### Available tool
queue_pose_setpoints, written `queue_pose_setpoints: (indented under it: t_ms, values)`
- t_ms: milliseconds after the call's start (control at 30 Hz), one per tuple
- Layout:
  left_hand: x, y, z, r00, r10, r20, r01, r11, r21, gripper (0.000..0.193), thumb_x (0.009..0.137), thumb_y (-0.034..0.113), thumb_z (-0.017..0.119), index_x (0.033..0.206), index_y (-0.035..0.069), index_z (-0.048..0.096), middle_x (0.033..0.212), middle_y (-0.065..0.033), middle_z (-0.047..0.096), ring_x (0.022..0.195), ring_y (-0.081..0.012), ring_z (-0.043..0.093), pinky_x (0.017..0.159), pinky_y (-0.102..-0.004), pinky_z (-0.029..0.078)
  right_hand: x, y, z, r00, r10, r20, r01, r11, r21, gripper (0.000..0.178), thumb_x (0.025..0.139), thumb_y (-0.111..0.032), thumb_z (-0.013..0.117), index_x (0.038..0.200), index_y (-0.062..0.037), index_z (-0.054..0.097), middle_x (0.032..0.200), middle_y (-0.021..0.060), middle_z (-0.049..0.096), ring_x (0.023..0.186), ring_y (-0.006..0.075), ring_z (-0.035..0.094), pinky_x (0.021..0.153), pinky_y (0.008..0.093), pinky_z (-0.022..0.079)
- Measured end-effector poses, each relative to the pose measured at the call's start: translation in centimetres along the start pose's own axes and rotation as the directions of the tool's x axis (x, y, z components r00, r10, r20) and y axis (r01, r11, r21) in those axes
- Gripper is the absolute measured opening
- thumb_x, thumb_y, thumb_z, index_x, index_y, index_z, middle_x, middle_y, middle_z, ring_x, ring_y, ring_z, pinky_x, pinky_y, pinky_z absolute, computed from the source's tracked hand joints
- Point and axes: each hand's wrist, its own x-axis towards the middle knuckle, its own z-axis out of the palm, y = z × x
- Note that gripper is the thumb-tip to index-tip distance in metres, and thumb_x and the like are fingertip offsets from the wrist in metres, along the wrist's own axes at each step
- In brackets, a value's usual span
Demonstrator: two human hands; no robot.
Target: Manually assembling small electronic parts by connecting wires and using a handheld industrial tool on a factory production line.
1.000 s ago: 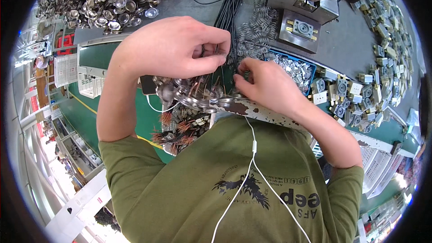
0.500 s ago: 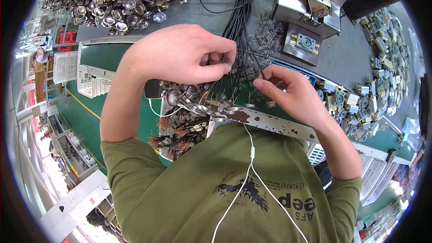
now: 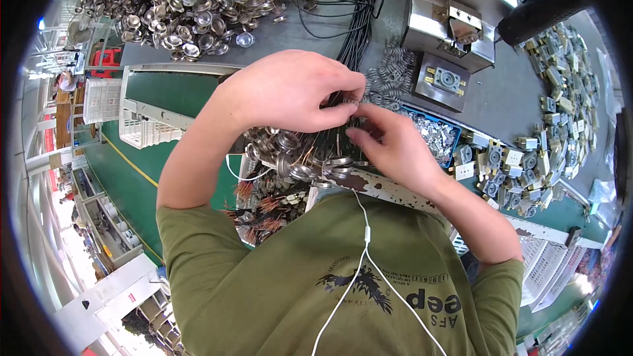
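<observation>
From where I stand, the person's two bare hands meet over the near edge of the tabletop [image 3: 508, 86], close beside a hanging bunch of black wires [image 3: 358, 46]. The wires come from the far side, gathered in a bundle, and run toward the near edge, passing behind the left hand [image 3: 297, 92]. That hand arches over them, thumb and fingers curled toward each other, but I cannot tell whether its grip is clamped on a strand. The right hand [image 3: 399, 148] comes in just beside it, index finger and thumb bent toward the left fingertips; its grip is partly hidden, so I cannot tell what it has either. Below the hands, small metal cups [image 3: 297, 168] cluster by a chipped white rail [image 3: 389, 188] (its paint has flaked to brown in patches). Coiled springs [image 3: 392, 76] lie just to the right of the wires, with a blue tray [image 3: 456, 144] of small metal pieces nearer. A big heap of silvery cups [image 3: 198, 6] fills the far left, and pale, blocky connectors [image 3: 567, 86] spread along the right.
</observation>
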Motion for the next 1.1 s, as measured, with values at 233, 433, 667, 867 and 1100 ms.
queue_pose_setpoints:
  t_ms: [233,433,667,867,1100]
  values:
    - [0.0,-0.7,-1.0,0.999,-0.049,0.013,0.050,0.992,-0.113,0.019,0.089,0.022,0.065,0.098,0.006,0.066,0.082,-0.0114,0.064,0.074,-0.0255,0.065,0.065,-0.0384,0.051,0.4,0.3,0.4,0.908,0.418,-0.012,-0.202,0.464,0.863,0.034,0.100,-0.013,0.065,0.131,-0.0028,0.052,0.098,0.0050,0.067,0.074,0.0074,0.052,0.066,0.0222,0.041]
    - [1.1,-0.5,0.2,1.000,0.012,-0.009,-0.013,0.993,-0.119,0.019,0.089,0.022,0.067,0.099,0.005,0.066,0.082,-0.0107,0.064,0.074,-0.0263,0.065,0.066,-0.0389,0.051,-0.9,-1.6,-5.2,0.909,0.399,0.123,-0.309,0.445,0.840,0.029,0.106,-0.019,0.056,0.130,-0.0036,0.053,0.079,0.0013,0.063,0.064,0.0086,0.058,0.062,0.0227,0.048]
    - [3.5,-2.3,3.4,0.963,0.176,-0.206,-0.185,0.982,-0.029,0.019,0.088,0.019,0.073,0.097,0.006,0.064,0.083,-0.0110,0.066,0.077,-0.0292,0.067,0.069,-0.0413,0.053,-2.6,-1.5,-7.2,0.923,0.373,0.096,-0.376,0.816,0.440,0.051,0.103,-0.009,0.053,0.153,-0.0060,0.042,0.076,0.0058,0.068,0.057,0.0098,0.060,0.056,0.0234,0.047]
    - [3.6,-2.4,3.4,0.960,0.089,-0.266,-0.146,0.968,-0.204,0.017,0.086,0.016,0.074,0.094,0.005,0.063,0.085,-0.0100,0.068,0.079,-0.0306,0.068,0.071,-0.0413,0.053,-5.5,-0.1,-8.7,0.908,0.018,-0.418,-0.188,0.911,-0.368,0.040,0.094,-0.009,0.070,0.134,-0.0062,0.065,0.066,0.0048,0.062,0.059,0.0089,0.054,0.059,0.0269,0.046]
    - [4.0,-1.4,2.6,0.902,0.190,-0.388,-0.239,0.968,-0.082,0.016,0.085,0.013,0.073,0.093,0.005,0.062,0.085,-0.0089,0.067,0.080,-0.0295,0.068,0.069,-0.0410,0.053,-4.3,-1.4,-10.2,0.944,0.109,-0.311,-0.192,0.949,-0.251,0.026,0.093,-0.014,0.075,0.115,-0.0012,0.071,0.060,-0.0006,0.052,0.056,0.0059,0.043,0.052,0.0274,0.035]
